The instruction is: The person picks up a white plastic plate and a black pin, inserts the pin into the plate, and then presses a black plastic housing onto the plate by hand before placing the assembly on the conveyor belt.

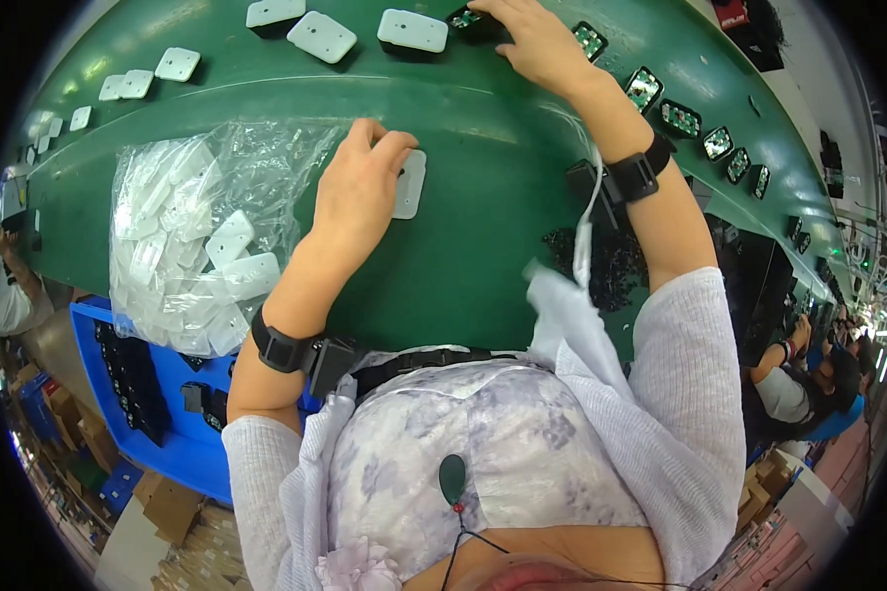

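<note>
The table (463, 286) is smooth and glossy, streaked with reflections. Near its front edge, the bag (271, 158) is thin clear plastic, crinkled and shiny; just beside it, the white plate (410, 189) looks like smooth, matt plastic. Below the front edge, the blue bin (192, 459) is smooth plastic. The cardigan (695, 355) is soft ribbed knit; the blouse (512, 443), finer cloth; the boxes (170, 507), dull cardboard.

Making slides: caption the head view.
Left hand at a white plate, right hand at a black casing; bagged white plates nearby.

White plate (412, 189) partly behind left fingers (395, 146)
</note>
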### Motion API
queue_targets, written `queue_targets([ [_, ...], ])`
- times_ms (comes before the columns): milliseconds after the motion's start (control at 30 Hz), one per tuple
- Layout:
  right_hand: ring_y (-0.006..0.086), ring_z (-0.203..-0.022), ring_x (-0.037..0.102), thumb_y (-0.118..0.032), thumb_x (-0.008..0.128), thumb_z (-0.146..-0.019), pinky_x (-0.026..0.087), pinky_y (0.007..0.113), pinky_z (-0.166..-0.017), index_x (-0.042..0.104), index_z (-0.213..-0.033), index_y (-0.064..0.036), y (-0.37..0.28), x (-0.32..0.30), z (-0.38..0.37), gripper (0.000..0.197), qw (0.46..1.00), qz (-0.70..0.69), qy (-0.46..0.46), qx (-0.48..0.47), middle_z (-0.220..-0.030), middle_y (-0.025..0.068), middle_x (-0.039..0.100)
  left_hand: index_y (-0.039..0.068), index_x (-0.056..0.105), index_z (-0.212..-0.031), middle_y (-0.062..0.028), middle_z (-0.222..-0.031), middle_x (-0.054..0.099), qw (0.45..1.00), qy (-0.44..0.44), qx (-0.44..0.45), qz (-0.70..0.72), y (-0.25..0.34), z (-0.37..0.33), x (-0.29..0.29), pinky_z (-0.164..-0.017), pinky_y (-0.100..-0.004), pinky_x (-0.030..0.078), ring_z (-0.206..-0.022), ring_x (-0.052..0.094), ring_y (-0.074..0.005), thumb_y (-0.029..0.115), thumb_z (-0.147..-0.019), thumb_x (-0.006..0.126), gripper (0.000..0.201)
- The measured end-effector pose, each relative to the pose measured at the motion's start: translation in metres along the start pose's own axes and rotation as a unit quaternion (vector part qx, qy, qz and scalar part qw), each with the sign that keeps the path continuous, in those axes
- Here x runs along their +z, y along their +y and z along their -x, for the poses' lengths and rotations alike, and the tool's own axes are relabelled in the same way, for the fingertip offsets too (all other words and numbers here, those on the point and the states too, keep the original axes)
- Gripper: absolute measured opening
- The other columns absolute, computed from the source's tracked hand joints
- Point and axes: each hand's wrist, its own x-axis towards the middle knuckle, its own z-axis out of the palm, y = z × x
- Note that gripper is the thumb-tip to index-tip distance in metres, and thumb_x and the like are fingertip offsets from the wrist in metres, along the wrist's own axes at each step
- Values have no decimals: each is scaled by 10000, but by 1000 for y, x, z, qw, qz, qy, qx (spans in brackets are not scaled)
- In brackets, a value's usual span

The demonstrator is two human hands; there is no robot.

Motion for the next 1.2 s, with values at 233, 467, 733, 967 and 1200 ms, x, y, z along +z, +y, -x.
queue_targets([
  [233,369,-974,548,-117,673,-762,460,420,-876,545,-1118,-3,-26,-19,20,395,990,-38,63,124,-1060,190,572,51,507,-1252,-143,-1108,518,992,62,-1,-109,11,32,6,-821,-406,445,-1038,503,-322,221,-726,768,612],
  [467,243,-897,598,-254,707,-814,485,340,-759,639,-1017,-63,-80,-27,102,287,991,-57,-17,118,-1007,76,626,81,487,-1298,-93,-1175,554,995,67,53,-46,4,39,10,-897,-425,393,-1101,503,-297,68,-700,739,649],
  [733,299,-1013,583,-65,719,-761,482,380,-860,613,-1122,-38,-110,-30,109,377,992,-102,-14,71,-1086,121,627,79,495,-1290,-96,-1195,571,998,30,57,12,6,37,-1,-921,-412,393,-1131,511,-281,-28,-749,654,575],
  [967,294,-1003,597,-14,716,-740,492,367,-864,623,-1121,-40,-134,-20,89,393,981,-195,8,-4,-1099,114,647,62,495,-1305,-136,-1302,541,990,59,19,128,-2,45,-9,-990,-399,406,-1180,517,-312,-101,-792,552,541],
  [1200,277,-998,598,-39,716,-739,497,366,-858,626,-1117,-47,-143,-7,81,389,982,-182,-39,-14,-1104,90,649,59,537,-1282,-110,-1309,561,995,24,50,80,-9,46,-6,-1009,-394,402,-1240,502,-289,-122,-781,442,542],
])
